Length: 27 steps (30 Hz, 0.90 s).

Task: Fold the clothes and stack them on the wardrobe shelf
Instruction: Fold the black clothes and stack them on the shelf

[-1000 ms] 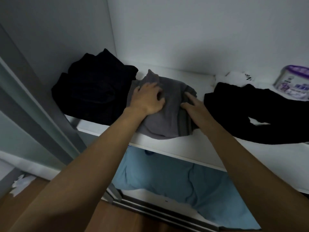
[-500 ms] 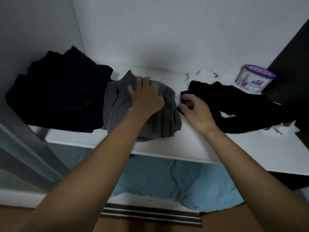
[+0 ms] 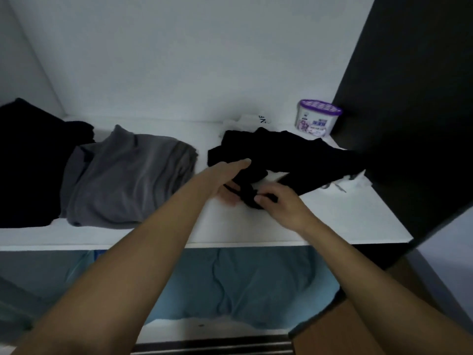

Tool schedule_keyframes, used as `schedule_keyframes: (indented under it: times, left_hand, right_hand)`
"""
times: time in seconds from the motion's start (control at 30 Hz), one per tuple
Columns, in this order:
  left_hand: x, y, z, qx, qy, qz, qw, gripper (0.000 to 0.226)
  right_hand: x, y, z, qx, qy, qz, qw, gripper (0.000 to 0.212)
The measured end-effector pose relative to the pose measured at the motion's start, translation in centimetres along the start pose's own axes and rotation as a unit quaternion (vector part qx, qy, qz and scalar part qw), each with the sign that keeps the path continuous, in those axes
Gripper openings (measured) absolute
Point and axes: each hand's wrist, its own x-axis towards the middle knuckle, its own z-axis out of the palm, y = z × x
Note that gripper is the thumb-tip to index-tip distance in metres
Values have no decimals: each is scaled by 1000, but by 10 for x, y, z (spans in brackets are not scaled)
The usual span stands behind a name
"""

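On the white wardrobe shelf [image 3: 332, 221], a crumpled black garment [image 3: 294, 155] lies right of centre. Its near edge drapes across the left hand [image 3: 225, 178], whose fingers [image 3: 244, 163] stretch out straight. Just beside it, the right hand [image 3: 279, 206] pinches a narrow black strip of the same garment. A folded grey garment [image 3: 128, 175] sits to the left, touching a black pile [image 3: 33, 162]. A purple-lidded tub [image 3: 318, 119] stands at the back right.

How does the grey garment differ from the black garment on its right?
Pose: the grey garment lies folded in a compact pile; the black garment is spread out, unfolded. Contact: neither hand touches the grey garment; the left hand and right hand are both on the black garment's near edge. Both lie on the white shelf.
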Motion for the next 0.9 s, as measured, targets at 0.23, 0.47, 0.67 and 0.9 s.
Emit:
schedule_keyframes:
  times: [0.23,0.47,0.67,0.9]
  left_hand:
    - [17,19,98,46,40,58,996,30]
    - [7,15,120,145,89,129,977,32]
    - [-10,-5,111,85,90,87,988,21]
    - [-28,17,106,-210,-82,-3,974,71]
  right_hand:
    - [-50,26,-43,106,-86,20,990,6]
    - [-4,75,-124,-102,225,126,961,52]
    - [55,92,-123,-139,128,185,964,28]
    - [29,44,-118,127,280,-29,951,10]
